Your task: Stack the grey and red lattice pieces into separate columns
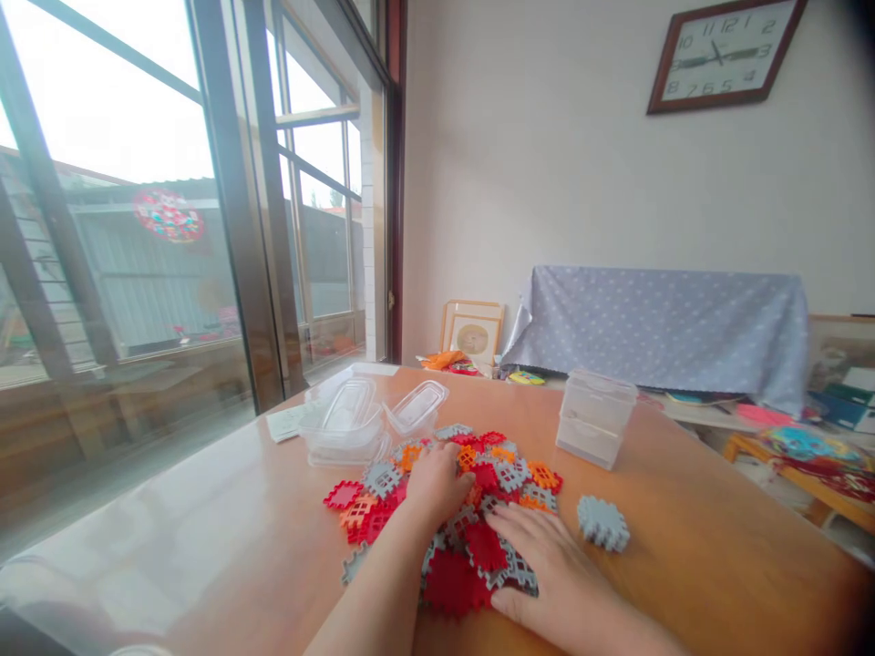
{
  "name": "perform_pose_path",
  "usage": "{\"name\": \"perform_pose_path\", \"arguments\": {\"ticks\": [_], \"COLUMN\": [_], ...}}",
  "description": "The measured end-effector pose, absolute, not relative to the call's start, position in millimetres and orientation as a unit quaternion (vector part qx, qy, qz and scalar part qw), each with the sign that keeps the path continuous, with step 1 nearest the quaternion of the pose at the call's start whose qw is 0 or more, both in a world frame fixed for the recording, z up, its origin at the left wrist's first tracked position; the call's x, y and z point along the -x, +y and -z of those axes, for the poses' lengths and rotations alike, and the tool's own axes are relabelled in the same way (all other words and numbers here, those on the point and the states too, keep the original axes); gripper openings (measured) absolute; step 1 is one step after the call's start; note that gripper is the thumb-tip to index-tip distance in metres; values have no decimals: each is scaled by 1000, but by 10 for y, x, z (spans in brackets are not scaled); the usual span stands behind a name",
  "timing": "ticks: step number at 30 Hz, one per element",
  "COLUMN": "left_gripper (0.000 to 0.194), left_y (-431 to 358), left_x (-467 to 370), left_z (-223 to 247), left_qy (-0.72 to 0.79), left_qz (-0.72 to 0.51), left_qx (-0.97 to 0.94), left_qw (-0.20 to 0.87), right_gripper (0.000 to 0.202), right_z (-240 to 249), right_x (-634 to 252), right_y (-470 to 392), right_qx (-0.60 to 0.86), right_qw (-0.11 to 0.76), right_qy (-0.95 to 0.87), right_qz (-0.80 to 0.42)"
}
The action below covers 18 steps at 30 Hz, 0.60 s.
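A: What are the hands doing?
B: The left hand (437, 481) is over the middle of the loose heap, fingers bent down among the notched pieces (457, 583). Its fingertips are partly hidden, so I can't tell whether it grips a piece.
A: And the right hand (552, 563)?
B: Loosely spread, palm down, with its thumb apart from the fingers. It lies over red and grey pieces on the heap's right side and clasps nothing that I can see.
A: Where is the heap on the bench (205, 519)?
B: Well in from the left and right edges. Its pieces are red, grey and orange, overlapping, some with windowed middles.
A: Anything beside it?
B: 1 neat grey stack (603, 523), apart from the heap, toward the right edge. Beyond that, 1 clear box (594, 424) stands by the far right corner.
A: The other side?
B: Clear tubs (342, 448) sit just behind the heap, toward the far left corner, and a paper slip (285, 425) lies by the left edge.
A: Past the bench?
B: A dotted cloth (663, 328) hangs beyond the far edge, with 1 clock (725, 56) high on the wall (519, 146).
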State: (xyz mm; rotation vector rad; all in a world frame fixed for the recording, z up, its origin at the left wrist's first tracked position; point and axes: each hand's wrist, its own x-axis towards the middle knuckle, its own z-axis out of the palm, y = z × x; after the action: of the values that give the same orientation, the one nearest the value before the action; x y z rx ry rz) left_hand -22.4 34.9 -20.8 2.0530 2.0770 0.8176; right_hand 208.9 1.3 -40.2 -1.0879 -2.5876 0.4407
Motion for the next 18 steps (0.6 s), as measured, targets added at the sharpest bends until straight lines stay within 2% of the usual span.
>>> {"name": "perform_pose_path", "arguments": {"ticks": [3, 8, 11, 15, 18], "left_gripper": [31, 37, 33, 33, 28], "left_y": [366, 416, 452, 459, 429], "left_x": [163, 126, 151, 219, 285], "left_z": [240, 276, 247, 180, 122], "left_qy": [626, 563, 563, 521, 522], "left_qz": [-305, -405, -465, -527, -569], "left_qx": [-713, -707, -647, -550, -475], "left_qw": [84, 135, 221, 386, 422], "right_gripper": [61, 35, 35, 35, 37], "right_z": [453, 602, 654, 622, 572], "right_x": [-2069, -2076, -2086, -2073, -2048], "right_y": [47, 168, 229, 256, 274], "right_qx": [381, 371, 373, 394, 432], "right_qw": [180, 237, 278, 320, 331], "right_qy": [-899, -891, -877, -848, -819], "right_qz": [-124, -113, -122, -153, -184]}}
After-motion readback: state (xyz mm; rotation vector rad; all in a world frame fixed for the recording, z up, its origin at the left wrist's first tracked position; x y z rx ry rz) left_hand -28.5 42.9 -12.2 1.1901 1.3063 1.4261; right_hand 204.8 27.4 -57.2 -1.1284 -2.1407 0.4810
